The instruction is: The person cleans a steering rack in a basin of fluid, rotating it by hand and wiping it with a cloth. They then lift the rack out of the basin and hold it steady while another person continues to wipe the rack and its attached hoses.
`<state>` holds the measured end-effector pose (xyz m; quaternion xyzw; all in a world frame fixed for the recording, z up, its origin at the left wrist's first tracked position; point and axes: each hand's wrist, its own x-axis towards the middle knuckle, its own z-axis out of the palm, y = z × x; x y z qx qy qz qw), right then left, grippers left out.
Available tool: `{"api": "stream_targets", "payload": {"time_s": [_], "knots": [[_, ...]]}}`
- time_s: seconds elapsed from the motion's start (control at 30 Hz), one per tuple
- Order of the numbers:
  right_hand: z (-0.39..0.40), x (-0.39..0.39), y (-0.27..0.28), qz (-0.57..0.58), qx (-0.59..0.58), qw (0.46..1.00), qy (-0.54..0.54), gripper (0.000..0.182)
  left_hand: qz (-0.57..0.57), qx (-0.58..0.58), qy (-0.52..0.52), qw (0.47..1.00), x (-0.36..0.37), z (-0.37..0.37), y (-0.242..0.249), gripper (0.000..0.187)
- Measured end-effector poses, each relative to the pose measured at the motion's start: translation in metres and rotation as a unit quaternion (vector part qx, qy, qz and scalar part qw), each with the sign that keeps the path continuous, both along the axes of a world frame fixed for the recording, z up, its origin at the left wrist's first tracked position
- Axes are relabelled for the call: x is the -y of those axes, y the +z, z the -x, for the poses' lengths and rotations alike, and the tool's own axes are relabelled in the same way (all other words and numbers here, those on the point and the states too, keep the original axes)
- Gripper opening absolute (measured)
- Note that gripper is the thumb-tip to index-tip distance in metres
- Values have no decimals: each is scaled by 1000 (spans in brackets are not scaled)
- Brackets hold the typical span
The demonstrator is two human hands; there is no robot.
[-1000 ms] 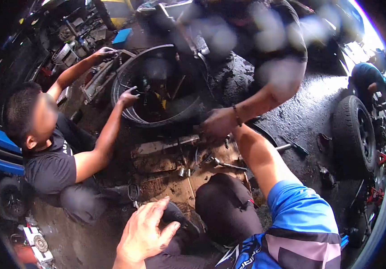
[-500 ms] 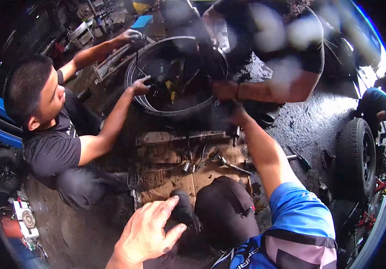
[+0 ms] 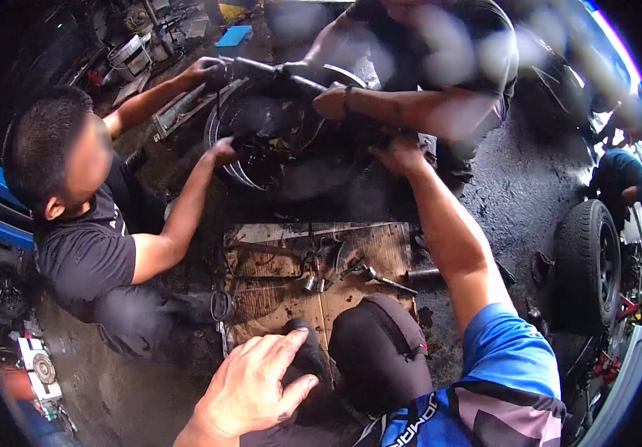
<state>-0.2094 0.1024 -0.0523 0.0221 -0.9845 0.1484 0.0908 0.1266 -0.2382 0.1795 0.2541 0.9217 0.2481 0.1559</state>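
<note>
My left hand (image 3: 257, 384) is held above my knee at the bottom, fingers apart, with nothing in it. My right hand (image 3: 403, 155) reaches forward to a dark part at the right side of a round metal tub (image 3: 242, 175); what its fingers hold is too dark to tell. Across the top of the tub, a co-worker grips a metal bar (image 3: 300, 80) with both hands. Another co-worker, at the left, has one hand near the bar's end and the other at the tub's left rim. Dark parts lie inside the tub.
Sockets (image 3: 310, 283) and a ratchet (image 3: 391, 281) lie on stained cardboard (image 3: 276, 309) before my knees. A wheel (image 3: 596, 261) stands at the right. A bucket (image 3: 128, 54) and a blue sheet (image 3: 234, 36) are at the back. Another person crouches far right.
The co-worker's metal bar has swung down across the tub, and both hands are now on it. My right hand has moved slightly up. My left hand is nearly unmoved.
</note>
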Motion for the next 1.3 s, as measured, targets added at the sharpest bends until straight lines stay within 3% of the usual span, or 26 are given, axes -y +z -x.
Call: {"api": "stream_targets", "payload": {"time_s": [0.07, 0.13, 0.27, 0.33, 0.37, 0.43, 0.5, 0.57, 0.67, 0.7, 0.73, 0.8, 0.83, 0.9, 0.93, 0.97, 1.03, 1.07, 1.13, 1.17, 1.23, 1.27, 1.3], "knots": [[4, 14, 12, -8, -63, 997, 41, 91, 2, -4, 4, 1000, 1, 1, 0, 57], [-6, 33, 35, 35, 47, 998, 17, 82, -7, -5, 8, 1000, 1, 0, -1, 57], [-9, 47, 9, -5, 19, 1000, 10, 77, -15, -31, 2, 999, 3, 0, -3, 57], [-7, 47, -39, 11, -189, 979, -69, 66, -17, -16, 4, 1000, 3, 3, 1, 57], [-13, 48, -49, 69, -225, 969, -75, 60, -18, -17, 3, 1000, 4, 3, -1, 57], [-18, 53, -56, 282, -133, 948, -63, 48, -17, -17, 5, 1000, 5, 2, -1, 57], [-20, 64, -43, 497, 48, 860, -105, 36, -16, 0, 6, 1000, 5, 3, -1, 57], [-36, 83, 10, 685, 174, 666, -237, 31, -13, 13, 8, 1000, 4, 4, -2, 57], [-6, 83, -8, 707, 127, 652, -242, 32, -18, 15, 8, 1000, 4, 3, -3, 56], [5, 82, -18, 714, 112, 648, -243, 33, -5, 72, 19, 997, 6, 2, -4, 60], [16, 77, -32, 783, 122, 570, -219, 33, 8, 128, 32, 991, 7, 2, -4, 65], [27, 70, -56, 890, 139, 408, -149, 32, 7, 120, 38, 992, 8, -5, -6, 65], [32, 69, -62, 889, 147, 410, -141, 32, 8, 111, 40, 993, 8, -7, -8, 65], [45, 73, -74, 921, 168, 339, -96, 33, 35, 114, 46, 992, 8, -5, 0, 64], [33, 76, -52, 898, 191, 387, -87, 33, 32, 116, 47, 992, 10, -5, 0, 64], [38, 79, -59, 897, 198, 385, -87, 33, 22, 116, 46, 992, 12, -5, -1, 64], [42, 76, -75, 932, 219, 270, -102, 37, 1, 118, 49, 992, 17, -6, -3, 64], [45, 76, -82, 930, 221, 272, -108, 37, -3, 118, 50, 992, 18, -5, -5, 64], [52, 80, -81, 868, 178, 426, -182, 38, -12, 121, 51, 991, 21, -5, -5, 64], [50, 82, -76, 867, 178, 428, -184, 38, -14, 123, 52, 991, 22, -4, -7, 64], [51, 82, -69, 718, 152, 626, -265, 35, -16, 123, 53, 991, 25, -4, -9, 63], [51, 81, -68, 717, 151, 627, -265, 35, -17, 123, 53, 991, 26, -5, -9, 63], [48, 78, -68, 683, 156, 678, -224, 36, -15, 122, 52, 991, 26, -8, -11, 63]]}}
